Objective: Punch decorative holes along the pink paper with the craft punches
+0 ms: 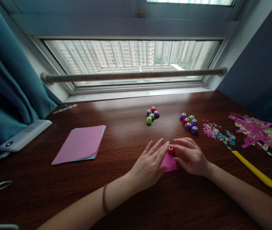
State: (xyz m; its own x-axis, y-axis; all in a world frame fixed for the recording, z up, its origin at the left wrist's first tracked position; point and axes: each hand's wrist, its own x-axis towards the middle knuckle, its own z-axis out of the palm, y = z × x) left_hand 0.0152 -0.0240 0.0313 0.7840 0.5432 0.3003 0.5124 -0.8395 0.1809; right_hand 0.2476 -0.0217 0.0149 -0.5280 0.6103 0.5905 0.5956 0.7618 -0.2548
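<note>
A small red craft punch (171, 150) with a round white-and-black top sits at the upper edge of a pink sheet of paper (171, 163) on the table. My left hand (150, 166) lies over the left part of this paper with its fingers stretched out, covering much of it. Around the punch's right side curve the thumb and index finger of my right hand (191, 156). The fingertips of both hands nearly meet above the punch, so part of it is hidden.
Two clusters of similar punches (152, 116) (190, 123) stand further back. Pink paper stack (80, 143) lies left, near a white power bank (25, 135). At right are paper confetti (219, 132), punched strips (258, 131) and a yellow-handled knife (254, 169). A window bar (133, 76) crosses behind.
</note>
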